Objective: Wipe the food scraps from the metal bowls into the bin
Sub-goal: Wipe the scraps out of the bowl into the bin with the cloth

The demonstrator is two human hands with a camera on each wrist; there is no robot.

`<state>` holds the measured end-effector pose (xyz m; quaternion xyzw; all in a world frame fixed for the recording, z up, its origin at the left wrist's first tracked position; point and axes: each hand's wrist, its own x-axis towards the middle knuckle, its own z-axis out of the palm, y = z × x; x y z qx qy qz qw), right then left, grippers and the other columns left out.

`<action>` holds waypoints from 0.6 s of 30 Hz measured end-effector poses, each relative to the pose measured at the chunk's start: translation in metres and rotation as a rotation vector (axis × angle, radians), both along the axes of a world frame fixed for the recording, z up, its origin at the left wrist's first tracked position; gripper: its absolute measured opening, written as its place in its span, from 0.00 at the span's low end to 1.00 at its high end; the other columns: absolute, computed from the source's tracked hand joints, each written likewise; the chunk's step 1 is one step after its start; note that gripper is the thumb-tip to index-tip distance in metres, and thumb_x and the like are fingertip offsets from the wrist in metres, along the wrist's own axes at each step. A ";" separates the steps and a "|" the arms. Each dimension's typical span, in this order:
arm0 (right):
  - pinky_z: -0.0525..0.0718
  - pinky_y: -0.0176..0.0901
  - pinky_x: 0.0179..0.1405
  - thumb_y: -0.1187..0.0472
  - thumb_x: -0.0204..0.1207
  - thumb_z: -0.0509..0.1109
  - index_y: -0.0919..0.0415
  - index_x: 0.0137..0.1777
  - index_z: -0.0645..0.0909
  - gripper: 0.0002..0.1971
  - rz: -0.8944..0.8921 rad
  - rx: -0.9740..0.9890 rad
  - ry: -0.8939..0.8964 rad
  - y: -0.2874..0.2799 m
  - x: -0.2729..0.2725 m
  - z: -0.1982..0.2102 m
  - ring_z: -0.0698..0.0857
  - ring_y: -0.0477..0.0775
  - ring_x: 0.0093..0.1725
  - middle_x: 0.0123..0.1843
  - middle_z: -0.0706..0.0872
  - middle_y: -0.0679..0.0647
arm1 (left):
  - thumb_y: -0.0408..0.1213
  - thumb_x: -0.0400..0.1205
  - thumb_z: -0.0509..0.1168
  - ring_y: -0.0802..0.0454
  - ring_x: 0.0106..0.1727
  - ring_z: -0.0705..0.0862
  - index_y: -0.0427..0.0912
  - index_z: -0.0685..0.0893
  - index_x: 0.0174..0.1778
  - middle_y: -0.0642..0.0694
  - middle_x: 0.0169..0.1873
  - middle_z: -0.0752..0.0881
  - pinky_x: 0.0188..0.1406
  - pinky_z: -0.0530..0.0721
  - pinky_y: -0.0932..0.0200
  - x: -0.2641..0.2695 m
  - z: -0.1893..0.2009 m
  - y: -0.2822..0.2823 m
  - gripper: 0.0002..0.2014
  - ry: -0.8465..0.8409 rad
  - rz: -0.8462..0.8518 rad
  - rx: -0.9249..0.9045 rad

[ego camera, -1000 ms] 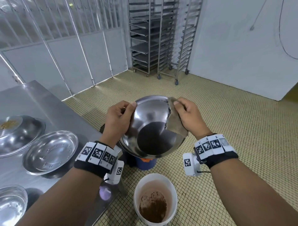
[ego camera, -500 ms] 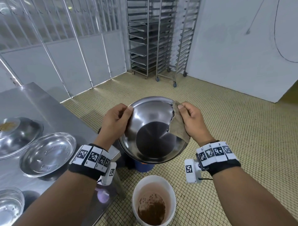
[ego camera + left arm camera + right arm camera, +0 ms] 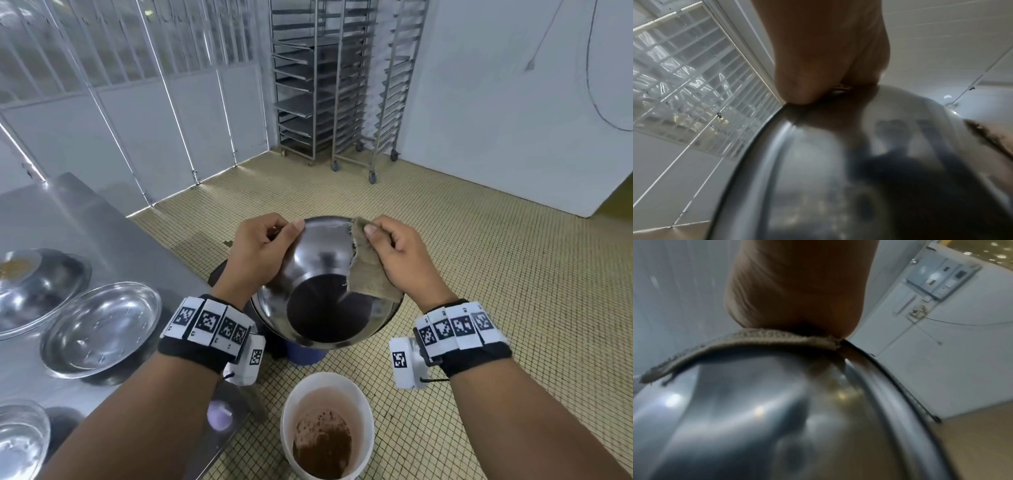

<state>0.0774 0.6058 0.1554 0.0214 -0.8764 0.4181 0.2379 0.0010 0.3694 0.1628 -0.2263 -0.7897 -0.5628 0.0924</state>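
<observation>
I hold a shiny metal bowl (image 3: 322, 274) tilted toward me, above and a little beyond the white bin (image 3: 327, 428) on the floor. My left hand (image 3: 263, 246) grips the bowl's left rim, thumb inside. My right hand (image 3: 394, 250) pinches a brown cloth (image 3: 366, 270) against the bowl's right rim, the cloth draped down the inner wall. The bowl (image 3: 818, 170) fills the left wrist view under my thumb. In the right wrist view the cloth (image 3: 748, 340) lies over the bowl (image 3: 756, 410) edge. Brown scraps lie at the bin's bottom.
A steel table (image 3: 85, 219) stands at the left with three more metal bowls: one (image 3: 102, 325) clean-looking, one (image 3: 37, 284) with yellowish scraps, one (image 3: 20, 442) at the near corner. A blue container (image 3: 306, 354) sits under the held bowl. Wheeled tray racks (image 3: 342, 78) stand by the far wall.
The bowl and both hands look lower in the view than a second ago. The grips on rim and cloth are unchanged.
</observation>
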 end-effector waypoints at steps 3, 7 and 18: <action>0.82 0.59 0.42 0.54 0.90 0.63 0.63 0.41 0.79 0.17 -0.038 -0.103 -0.023 0.002 -0.001 -0.012 0.81 0.54 0.37 0.38 0.83 0.63 | 0.45 0.87 0.71 0.61 0.20 0.76 0.44 0.84 0.32 0.53 0.19 0.82 0.22 0.74 0.65 -0.003 -0.006 -0.004 0.17 -0.052 0.028 0.070; 0.78 0.41 0.38 0.54 0.89 0.64 0.46 0.42 0.79 0.12 0.044 0.120 -0.073 -0.006 -0.007 0.011 0.82 0.43 0.38 0.37 0.83 0.43 | 0.49 0.87 0.70 0.55 0.24 0.77 0.42 0.86 0.34 0.46 0.23 0.84 0.26 0.76 0.55 -0.003 -0.014 0.001 0.19 0.000 0.003 -0.057; 0.80 0.53 0.39 0.51 0.90 0.62 0.61 0.38 0.77 0.20 -0.043 -0.175 -0.076 0.005 -0.006 -0.025 0.78 0.49 0.34 0.33 0.79 0.50 | 0.46 0.87 0.71 0.63 0.18 0.73 0.36 0.83 0.34 0.55 0.16 0.79 0.19 0.71 0.68 -0.005 -0.010 -0.009 0.20 -0.125 0.118 0.103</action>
